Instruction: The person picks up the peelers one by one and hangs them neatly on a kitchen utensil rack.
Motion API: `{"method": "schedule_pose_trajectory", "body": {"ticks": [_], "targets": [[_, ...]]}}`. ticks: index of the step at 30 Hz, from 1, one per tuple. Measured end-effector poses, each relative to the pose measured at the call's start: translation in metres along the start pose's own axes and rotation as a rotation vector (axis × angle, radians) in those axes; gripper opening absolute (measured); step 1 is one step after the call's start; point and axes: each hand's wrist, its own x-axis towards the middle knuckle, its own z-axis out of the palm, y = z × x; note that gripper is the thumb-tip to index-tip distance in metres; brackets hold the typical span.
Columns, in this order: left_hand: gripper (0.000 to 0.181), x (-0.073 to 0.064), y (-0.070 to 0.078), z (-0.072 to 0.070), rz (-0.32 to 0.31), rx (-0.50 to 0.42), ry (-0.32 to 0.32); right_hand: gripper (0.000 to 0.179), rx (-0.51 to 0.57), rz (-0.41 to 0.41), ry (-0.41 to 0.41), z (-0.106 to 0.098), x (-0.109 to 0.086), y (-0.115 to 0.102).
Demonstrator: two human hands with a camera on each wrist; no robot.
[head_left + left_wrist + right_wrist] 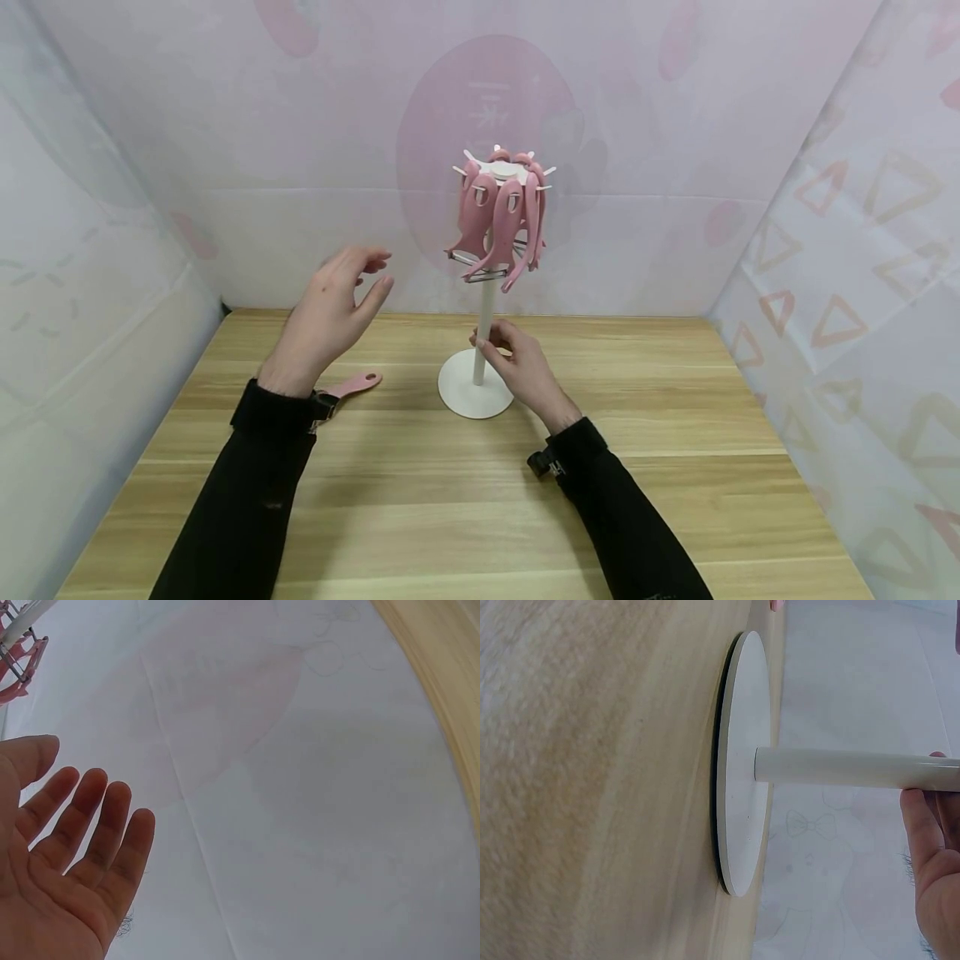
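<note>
A white stand [477, 398] with a round base rises from the wooden table, and several pink peelers [504, 218] hang from the hooks around its top. My right hand [522, 367] pinches the pole [840, 766] low down, a short way above the base. To the left of the stand my left hand [330, 308] is raised in the air, fingers relaxed and slightly bent, holding nothing. In the left wrist view the palm and spread fingers [124, 847] show. Another pink peeler [360, 384] lies on the table by the left wrist, its head hidden behind the cuff.
The wooden table [420, 517] reaches back to a pale printed cloth wall [315, 208]. Similar cloth walls stand at the left [82, 275] and right [847, 333]. Black sleeves and a small wrist camera [546, 461] are on the arms.
</note>
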Motion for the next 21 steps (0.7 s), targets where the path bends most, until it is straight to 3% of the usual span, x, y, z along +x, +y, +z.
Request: {"method": "schedule_pose_trajectory", "body": {"ticks": [12,21], "targets": [[0.045,-0.021,-0.020,0.001,-0.097,0.052,-0.107,0.028,-0.003,0.006,0.001,0.001,0.000,0.000],[0.047,-0.034,-0.034,0.005,-0.126,0.096,-0.197,0.027,-0.006,0.007,0.002,0.001,0.000,0.001]]}}
